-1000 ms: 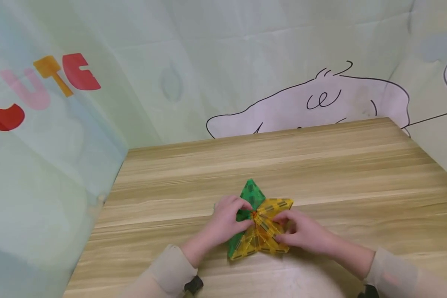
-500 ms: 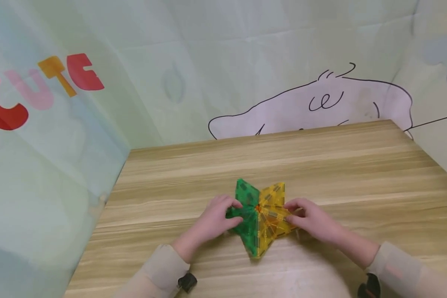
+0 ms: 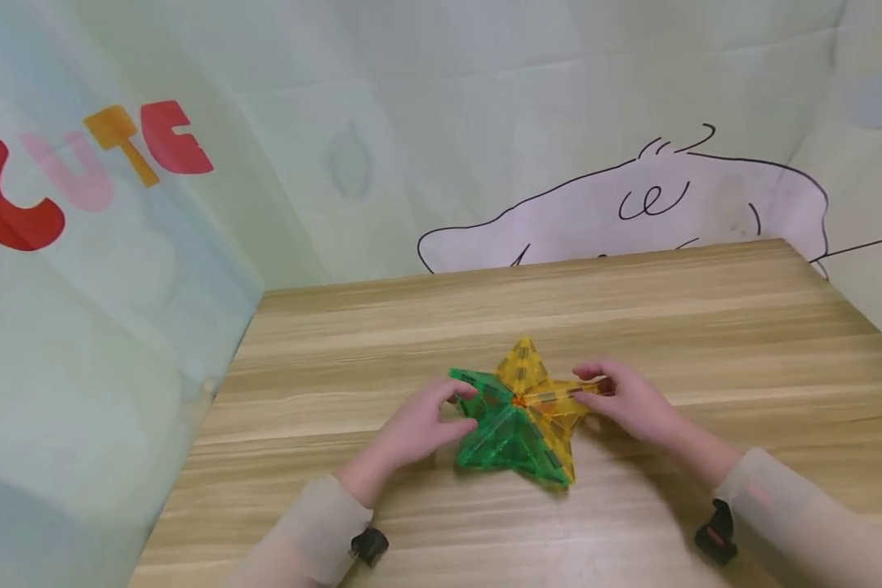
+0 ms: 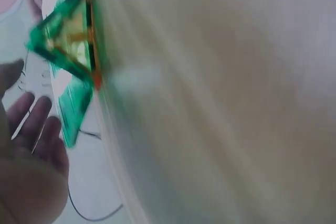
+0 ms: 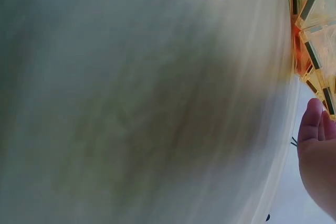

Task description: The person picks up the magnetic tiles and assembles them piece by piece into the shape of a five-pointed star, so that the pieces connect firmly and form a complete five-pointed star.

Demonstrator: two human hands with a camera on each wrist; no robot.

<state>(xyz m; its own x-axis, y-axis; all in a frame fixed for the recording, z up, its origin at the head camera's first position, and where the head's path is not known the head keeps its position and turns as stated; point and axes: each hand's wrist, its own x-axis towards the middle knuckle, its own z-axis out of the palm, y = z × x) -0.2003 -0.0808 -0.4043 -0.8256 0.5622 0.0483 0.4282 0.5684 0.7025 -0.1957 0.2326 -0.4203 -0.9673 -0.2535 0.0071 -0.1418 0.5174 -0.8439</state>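
Observation:
A star built of translucent magnetic tiles, green on the left (image 3: pixel 510 441) and yellow on the right, lies on the wooden table. Small orange-red pieces show at its centre. My left hand (image 3: pixel 426 420) is at the green side, thumb and index finger spread beside a green point; in the left wrist view its fingers are loosely extended near the green tiles (image 4: pixel 74 111). My right hand (image 3: pixel 628 400) has thumb and index finger around the tip of a yellow point. The right wrist view shows its fingertips against the yellow tiles (image 5: pixel 320 51), partly cut off.
The wood-grain table (image 3: pixel 353 343) extends around the star on all sides. Printed cloth (image 3: pixel 323 147) with letters and a cartoon drawing hangs behind and to the left. A dark wrist device (image 3: pixel 370 545) sits at the left cuff, another (image 3: pixel 716 532) at the right.
The star has turned counterclockwise: a green point has swung from the top to the left, and a yellow one now points away. Both hands have shifted their places around its edge.

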